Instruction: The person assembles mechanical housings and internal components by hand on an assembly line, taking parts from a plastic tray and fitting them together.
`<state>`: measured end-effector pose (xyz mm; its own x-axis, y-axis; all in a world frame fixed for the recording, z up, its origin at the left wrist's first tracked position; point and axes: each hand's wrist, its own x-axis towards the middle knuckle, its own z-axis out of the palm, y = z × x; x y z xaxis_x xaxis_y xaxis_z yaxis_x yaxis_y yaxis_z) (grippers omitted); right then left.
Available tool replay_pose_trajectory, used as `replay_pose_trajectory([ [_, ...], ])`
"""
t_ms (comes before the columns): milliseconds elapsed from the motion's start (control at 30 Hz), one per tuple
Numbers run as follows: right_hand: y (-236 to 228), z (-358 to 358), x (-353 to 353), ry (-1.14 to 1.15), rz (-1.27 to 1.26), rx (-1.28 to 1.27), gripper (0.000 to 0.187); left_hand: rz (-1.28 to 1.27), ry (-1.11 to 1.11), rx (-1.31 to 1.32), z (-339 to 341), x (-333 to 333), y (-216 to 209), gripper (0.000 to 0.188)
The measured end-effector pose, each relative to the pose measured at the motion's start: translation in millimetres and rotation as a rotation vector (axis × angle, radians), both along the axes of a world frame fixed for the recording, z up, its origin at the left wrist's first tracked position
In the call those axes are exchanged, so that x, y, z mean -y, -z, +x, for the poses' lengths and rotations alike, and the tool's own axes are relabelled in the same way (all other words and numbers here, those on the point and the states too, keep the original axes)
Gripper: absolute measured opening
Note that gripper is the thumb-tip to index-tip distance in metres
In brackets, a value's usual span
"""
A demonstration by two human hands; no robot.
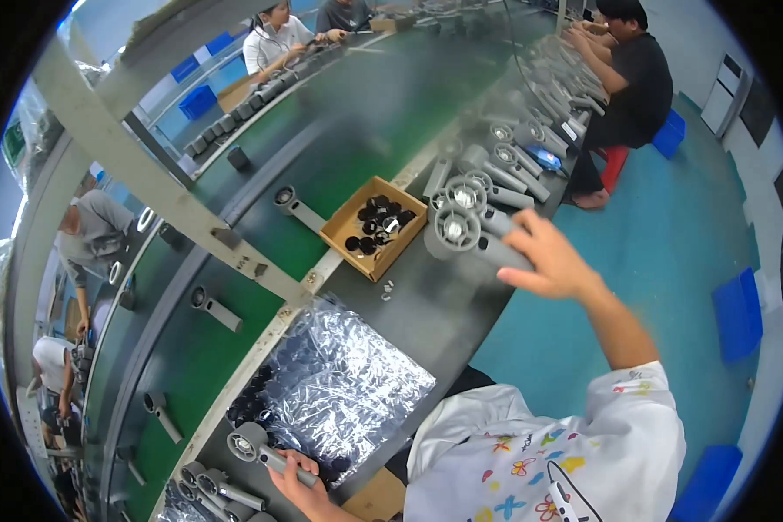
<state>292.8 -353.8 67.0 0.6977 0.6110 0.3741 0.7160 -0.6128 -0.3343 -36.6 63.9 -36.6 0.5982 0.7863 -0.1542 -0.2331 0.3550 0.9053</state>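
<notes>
At the lower left my left hand is closed round the handle of a grey handheld fan, whose round head points away to the left. My right hand is stretched over the bench edge at a grey handheld fan, thumb and fingers apart around its handle. Whether the fingertips touch that handle I cannot tell. More grey fans lie close behind it. Between my hands a shiny clear plastic bag lies on the bench, with dark round parts at its left edge.
A cardboard box of black round caps stands beyond the bag. Several fans lie on the green conveyor belt. A metal post slants over it. More fans lie at lower left. A co-worker sits at the far right.
</notes>
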Motion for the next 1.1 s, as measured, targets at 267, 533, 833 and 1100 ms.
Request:
replay_pose_trajectory([
  [267, 97, -10, -1, 0.105, -0.1, -0.146, 0.047, -0.016, 0.005, 0.022, -12, 1, 3, 0.024],
  [533, 107, 27, -29, 0.169, -0.037, 0.009, 0.048, -0.018, 0.003, 0.039, -3, 1, 0, 0.022],
  [833, -54, 104, -45, 0.077, 0.529, 0.38, 0.023, -0.108, 0.035, 0.099, 0, 9, -25, 0.028],
  [1100, -327, 242, -151, 0.052, 0.571, 0.517, 0.041, -0.089, -0.035, 0.009, -5, 16, -33, 0.027],
])
